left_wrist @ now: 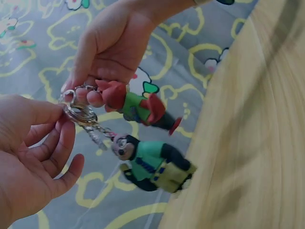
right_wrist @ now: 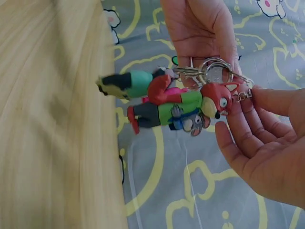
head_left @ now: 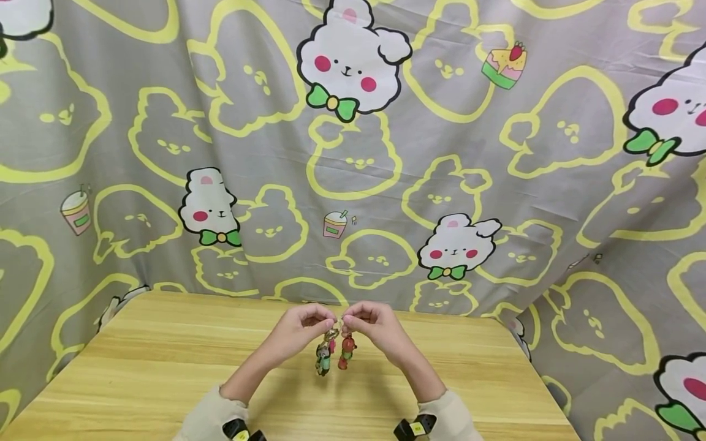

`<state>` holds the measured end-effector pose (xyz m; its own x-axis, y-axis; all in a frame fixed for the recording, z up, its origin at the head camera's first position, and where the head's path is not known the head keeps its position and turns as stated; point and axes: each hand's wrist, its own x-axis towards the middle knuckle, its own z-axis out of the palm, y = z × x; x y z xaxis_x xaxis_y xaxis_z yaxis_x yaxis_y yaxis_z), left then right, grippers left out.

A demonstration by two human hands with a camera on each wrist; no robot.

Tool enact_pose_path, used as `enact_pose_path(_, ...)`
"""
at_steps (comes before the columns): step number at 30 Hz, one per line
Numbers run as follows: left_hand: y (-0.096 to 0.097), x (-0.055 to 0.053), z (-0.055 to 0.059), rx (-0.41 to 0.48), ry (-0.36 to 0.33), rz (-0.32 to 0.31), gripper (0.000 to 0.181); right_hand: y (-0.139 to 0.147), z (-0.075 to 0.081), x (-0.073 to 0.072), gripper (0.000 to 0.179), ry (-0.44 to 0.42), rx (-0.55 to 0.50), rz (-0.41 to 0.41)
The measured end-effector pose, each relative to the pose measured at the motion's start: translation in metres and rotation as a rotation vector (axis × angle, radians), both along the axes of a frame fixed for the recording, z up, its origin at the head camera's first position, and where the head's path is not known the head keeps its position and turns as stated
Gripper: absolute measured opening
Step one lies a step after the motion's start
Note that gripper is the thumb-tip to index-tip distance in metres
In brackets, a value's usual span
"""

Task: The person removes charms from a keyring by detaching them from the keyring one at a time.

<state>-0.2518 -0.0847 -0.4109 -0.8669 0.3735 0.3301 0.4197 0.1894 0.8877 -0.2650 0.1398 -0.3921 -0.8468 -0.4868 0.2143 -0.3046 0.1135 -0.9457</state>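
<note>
Above the wooden table, my left hand (head_left: pixel 295 335) pinches a bundle of silver key rings (left_wrist: pixel 80 114) between thumb and index finger. From the rings hangs a figure keychain (left_wrist: pixel 150 162) with a dark body, turquoise shirt and beige lower part. Facing it, my right hand (head_left: pixel 382 331) pinches the short chain (right_wrist: pixel 243 95) of a red fox keychain (right_wrist: pixel 183 107) in a green shirt and dark trousers. A small grey long-eared figure (right_wrist: pixel 194 123) shows beside the fox. Both keychains dangle close together between the hands, and the fox chain runs to the rings.
The light wooden table (head_left: pixel 182 349) lies beneath the hands. A grey cloth (head_left: pixel 276 171) with yellow outlines and white rabbit heads hangs behind the table and along its sides. Black devices (head_left: pixel 415 427) are strapped at both sleeves.
</note>
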Motion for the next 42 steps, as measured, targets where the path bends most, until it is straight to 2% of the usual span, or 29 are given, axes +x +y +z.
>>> enact_pose_path(3, 0.000, 0.002, 0.003, -0.068, 0.066, 0.007, 0.017, -0.001, 0.003, 0.001, 0.023, 0.005, 0.023, 0.003)
enact_pose_path(8, 0.001, 0.005, 0.009, -0.123, 0.078, 0.003, 0.014, -0.004, 0.005, 0.001, 0.019, 0.028, 0.079, -0.011)
enact_pose_path(11, 0.001, 0.006, 0.011, -0.133, 0.050, -0.024, 0.014, -0.005, 0.005, 0.001, 0.017, 0.037, 0.102, -0.031)
enact_pose_path(17, -0.001, 0.005, 0.011, -0.092, -0.063, -0.084, 0.017, -0.004, 0.006, 0.002, 0.016, 0.039, 0.109, -0.055)
enact_pose_path(22, -0.001, 0.005, 0.011, -0.044, -0.114, -0.093, 0.021, -0.006, 0.006, 0.002, 0.015, 0.063, 0.119, -0.074)
enact_pose_path(34, 0.002, 0.001, 0.010, -0.066, -0.111, -0.070, 0.017, -0.012, 0.003, 0.002, 0.011, 0.147, 0.190, -0.111)
enact_pose_path(42, 0.002, -0.003, 0.012, -0.085, -0.101, -0.030, 0.014, -0.011, 0.000, -0.001, 0.011, 0.130, 0.152, -0.134)
